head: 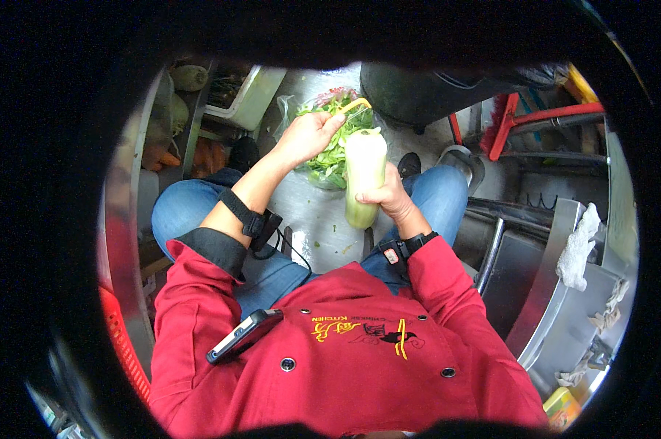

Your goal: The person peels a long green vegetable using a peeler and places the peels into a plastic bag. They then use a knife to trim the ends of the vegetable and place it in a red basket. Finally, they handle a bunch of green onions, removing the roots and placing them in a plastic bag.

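Observation:
My left hand (311, 137) grips a yellow-handled peeler (357, 104), its blade end just above the top of a long pale green vegetable, possibly a gourd (365, 164). My right hand (388, 192) is wrapped around the lower part of this vegetable and holds it upright, thumb across the front. Its upper part looks whitish and bare, while the lower end is greener. Beneath both hands, a clear plastic bag (286, 110) on the floor holds a heap of green peelings or leaves (325, 162).
A dark bin (418, 99) stands ahead. To the right are a red broom (506, 126) and metal shelving with a white cloth (578, 247). Vegetables, including a carrot (168, 159), and a pale crate (253, 99) lie left. Scraps dot the metallic-looking floor (330, 230) between my legs.

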`<state>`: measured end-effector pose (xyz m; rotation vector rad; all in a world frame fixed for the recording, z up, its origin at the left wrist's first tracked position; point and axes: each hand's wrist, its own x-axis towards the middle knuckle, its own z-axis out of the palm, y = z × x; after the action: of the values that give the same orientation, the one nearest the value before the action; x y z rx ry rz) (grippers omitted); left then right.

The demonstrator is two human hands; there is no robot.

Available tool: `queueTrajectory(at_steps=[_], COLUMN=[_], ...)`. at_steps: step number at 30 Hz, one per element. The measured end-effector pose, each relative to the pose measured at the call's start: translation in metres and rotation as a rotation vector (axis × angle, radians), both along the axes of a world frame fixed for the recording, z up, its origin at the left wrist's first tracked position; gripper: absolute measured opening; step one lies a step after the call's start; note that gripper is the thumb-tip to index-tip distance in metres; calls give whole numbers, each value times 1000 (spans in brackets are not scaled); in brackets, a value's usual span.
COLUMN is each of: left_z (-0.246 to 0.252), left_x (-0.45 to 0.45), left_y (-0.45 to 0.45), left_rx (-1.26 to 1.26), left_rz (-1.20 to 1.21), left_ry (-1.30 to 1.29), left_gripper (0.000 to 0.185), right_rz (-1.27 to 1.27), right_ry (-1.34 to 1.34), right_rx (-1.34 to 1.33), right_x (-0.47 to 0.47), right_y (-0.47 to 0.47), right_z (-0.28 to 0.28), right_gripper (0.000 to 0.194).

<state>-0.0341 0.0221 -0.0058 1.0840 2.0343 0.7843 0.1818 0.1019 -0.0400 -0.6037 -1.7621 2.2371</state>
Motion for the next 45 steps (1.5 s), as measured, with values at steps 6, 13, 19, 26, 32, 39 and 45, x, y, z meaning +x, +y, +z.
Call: queueTrajectory(at_steps=[6, 13, 19, 26, 32, 39, 45], left_z=[31, 54, 63, 63, 62, 60, 61], left_x=[-7, 4, 13, 13, 10, 12, 11], left_y=[-15, -31, -28, -23, -20, -17, -13], left_rx=[-81, -102, -120, -146, -141, -153, -193], left_rz=[-75, -165, -128, -136, -148, -164, -176], left_ry=[120, 201, 326, 346, 340, 370, 440], left_gripper=[62, 66, 77, 80, 79, 78, 79], right_rz=[-263, -277, -245, -176, -171, -129, -37], right_ry=[-114, -17, -17, -95, -140, -187, -258], right_rx=[726, 1047, 1119, 1138, 1065, 917, 662], right_x=[-8, -22, -26, -21, -22, -18, -21], right_y=[-6, 3, 7, 13, 12, 14, 15], right_z=[2, 5, 5, 3, 3, -2, 0], right_gripper=[73, 73, 72, 80, 80, 79, 78])
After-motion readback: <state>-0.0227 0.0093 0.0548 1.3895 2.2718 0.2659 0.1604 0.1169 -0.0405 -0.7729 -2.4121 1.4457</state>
